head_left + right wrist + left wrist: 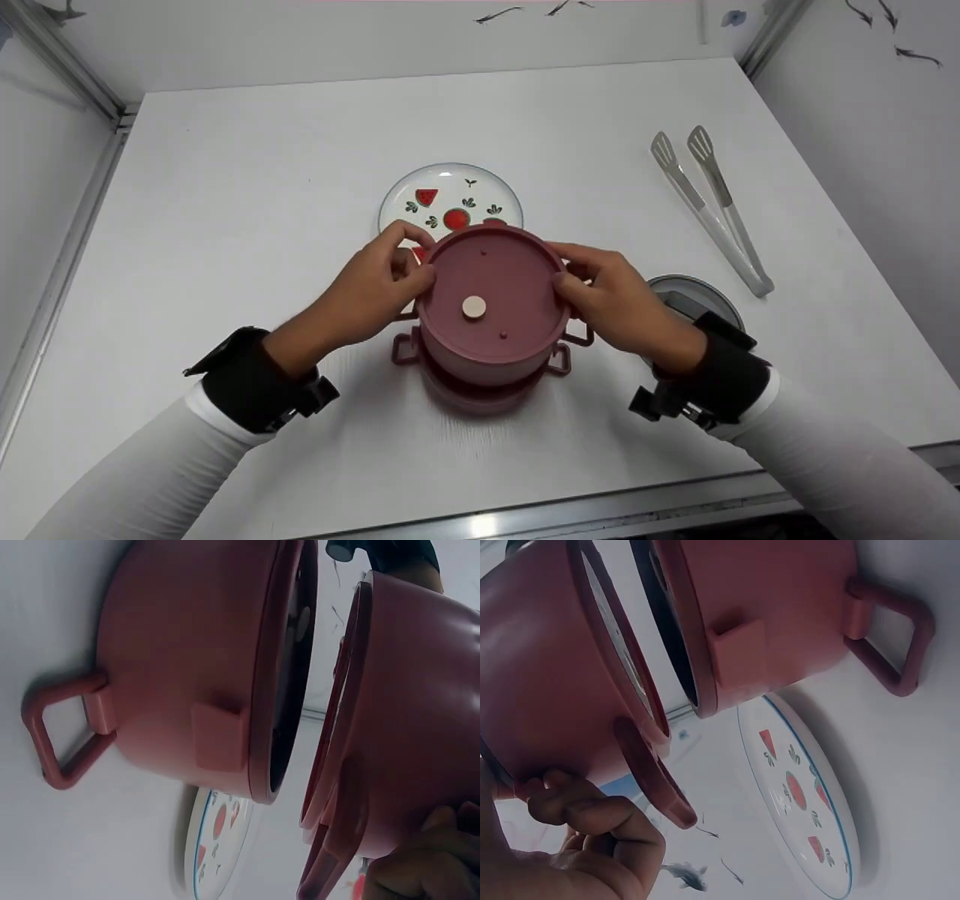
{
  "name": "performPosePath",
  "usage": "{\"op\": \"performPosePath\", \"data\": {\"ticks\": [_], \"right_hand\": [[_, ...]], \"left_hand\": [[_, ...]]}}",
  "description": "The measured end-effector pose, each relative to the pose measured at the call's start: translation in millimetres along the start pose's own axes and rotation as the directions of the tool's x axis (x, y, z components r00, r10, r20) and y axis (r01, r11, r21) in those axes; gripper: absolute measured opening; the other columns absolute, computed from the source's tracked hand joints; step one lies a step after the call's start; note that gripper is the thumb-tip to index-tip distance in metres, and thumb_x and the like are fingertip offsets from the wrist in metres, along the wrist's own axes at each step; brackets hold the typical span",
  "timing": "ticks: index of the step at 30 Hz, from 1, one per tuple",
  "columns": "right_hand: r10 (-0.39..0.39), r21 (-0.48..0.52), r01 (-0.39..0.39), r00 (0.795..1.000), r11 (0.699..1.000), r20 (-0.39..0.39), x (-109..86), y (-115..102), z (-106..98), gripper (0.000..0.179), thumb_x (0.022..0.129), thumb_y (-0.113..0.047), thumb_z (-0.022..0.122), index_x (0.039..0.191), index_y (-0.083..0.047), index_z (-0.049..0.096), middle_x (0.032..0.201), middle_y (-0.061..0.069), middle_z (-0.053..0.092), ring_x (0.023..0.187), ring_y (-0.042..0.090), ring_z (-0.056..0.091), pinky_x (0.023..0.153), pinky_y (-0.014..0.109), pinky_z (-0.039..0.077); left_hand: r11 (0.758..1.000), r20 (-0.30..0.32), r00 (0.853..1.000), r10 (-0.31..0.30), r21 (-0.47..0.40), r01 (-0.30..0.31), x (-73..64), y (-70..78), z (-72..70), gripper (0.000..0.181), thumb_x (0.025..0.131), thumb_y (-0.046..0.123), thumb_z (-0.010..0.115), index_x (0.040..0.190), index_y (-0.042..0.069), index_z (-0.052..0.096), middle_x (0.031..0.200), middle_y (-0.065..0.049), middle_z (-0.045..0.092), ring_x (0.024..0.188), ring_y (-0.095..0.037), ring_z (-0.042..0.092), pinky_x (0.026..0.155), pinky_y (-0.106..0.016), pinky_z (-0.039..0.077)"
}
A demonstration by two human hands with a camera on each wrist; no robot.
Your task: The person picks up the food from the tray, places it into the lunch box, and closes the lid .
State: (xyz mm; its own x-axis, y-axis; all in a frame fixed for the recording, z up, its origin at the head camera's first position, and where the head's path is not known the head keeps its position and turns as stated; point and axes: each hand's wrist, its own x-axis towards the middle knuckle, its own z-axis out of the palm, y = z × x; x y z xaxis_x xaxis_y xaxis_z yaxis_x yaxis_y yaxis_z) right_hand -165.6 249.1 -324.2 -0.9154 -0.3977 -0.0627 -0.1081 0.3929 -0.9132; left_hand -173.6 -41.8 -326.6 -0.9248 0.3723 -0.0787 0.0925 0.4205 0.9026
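Both hands hold a dark red round container (pixel 502 285) by opposite sides of its rim. Its flat lid-like top bears a cream knob (pixel 474 308). The left hand (pixel 367 285) pinches the left edge, thumb on top; the right hand (pixel 611 296) does likewise on the right. Below stands a matching lower container (pixel 180 667) on the table, its rim facing the held one across a gap in both wrist views. Loop clasps (pixel 656 776) hang at the held container's sides near its bottom; the lower container has a loop clasp (pixel 900 637) too, plus tabs under its rim.
A white plate (pixel 450 180) with watermelon prints lies just behind the containers. Metal tongs (pixel 720 225) rest at the right. Near the right wrist, a grey round dish (pixel 690 281) is partly hidden. White walls (pixel 375 37) stand behind and at both sides.
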Motion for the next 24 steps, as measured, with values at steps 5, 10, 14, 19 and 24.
{"op": "performPosePath", "data": {"ticks": [5, 10, 14, 19, 24], "right_hand": [[-0.002, -0.074, 0.001, 1.0, 0.997, -0.009, -9.8, 5, 6, 0.045, 0.098, -0.003, 0.048, 0.14, -0.017, 0.058, 0.081, 0.008, 0.062, 0.068, 0.014, 0.059, 0.053, 0.023, 0.048], [-0.035, -0.107, 0.034, 0.999, 0.994, -0.011, -18.3, 8, 10, 0.047, 0.097, -0.002, 0.048, 0.141, -0.017, 0.058, 0.083, 0.009, 0.066, 0.066, 0.016, 0.061, 0.051, 0.024, 0.049], [-0.034, -0.123, 0.034, 0.999, 0.992, 0.005, -18.8, 9, 10, 0.047, 0.099, -0.004, 0.047, 0.142, -0.02, 0.057, 0.085, 0.008, 0.066, 0.066, 0.018, 0.062, 0.05, 0.025, 0.05], [-0.033, -0.128, 0.034, 0.999, 0.991, 0.016, -10.3, 10, 4, 0.043, 0.102, -0.01, 0.048, 0.142, -0.022, 0.056, 0.085, 0.009, 0.062, 0.064, 0.019, 0.061, 0.049, 0.026, 0.049], [-0.033, -0.124, 0.035, 0.999, 0.992, 0.018, 3.6, 13, -2, 0.041, 0.103, -0.013, 0.048, 0.141, -0.023, 0.057, 0.087, 0.009, 0.062, 0.06, 0.018, 0.056, 0.049, 0.024, 0.045]], "left_hand": [[0.997, 0.048, 0.999, 0.016, 0.08, -0.02, -8.0, -4.4, 3.3, 0.031, 0.094, 0.017, 0.055, 0.124, 0.016, 0.048, 0.073, -0.001, 0.057, 0.067, -0.015, 0.05, 0.063, -0.026, 0.043], [0.994, 0.09, 0.996, -0.01, 0.107, 0.0, -14.7, -4.2, 4.4, 0.036, 0.092, 0.017, 0.054, 0.127, 0.018, 0.046, 0.077, -0.003, 0.058, 0.066, -0.017, 0.053, 0.06, -0.027, 0.047], [0.993, 0.105, 0.994, -0.029, 0.113, 0.017, -17.1, -4.7, 4.7, 0.037, 0.093, 0.019, 0.053, 0.128, 0.02, 0.045, 0.079, -0.004, 0.058, 0.066, -0.017, 0.054, 0.059, -0.027, 0.049], [0.995, 0.074, 0.997, -0.013, 0.1, 0.006, -13.3, -7.2, 5.0, 0.037, 0.095, 0.022, 0.054, 0.131, 0.021, 0.045, 0.08, -0.004, 0.057, 0.07, -0.017, 0.054, 0.063, -0.028, 0.049], [0.996, 0.036, 0.999, -0.004, 0.085, 0.0, -4.5, -9.9, 4.5, 0.035, 0.095, 0.023, 0.054, 0.129, 0.02, 0.047, 0.078, -0.003, 0.054, 0.071, -0.018, 0.052, 0.063, -0.029, 0.045]]}}
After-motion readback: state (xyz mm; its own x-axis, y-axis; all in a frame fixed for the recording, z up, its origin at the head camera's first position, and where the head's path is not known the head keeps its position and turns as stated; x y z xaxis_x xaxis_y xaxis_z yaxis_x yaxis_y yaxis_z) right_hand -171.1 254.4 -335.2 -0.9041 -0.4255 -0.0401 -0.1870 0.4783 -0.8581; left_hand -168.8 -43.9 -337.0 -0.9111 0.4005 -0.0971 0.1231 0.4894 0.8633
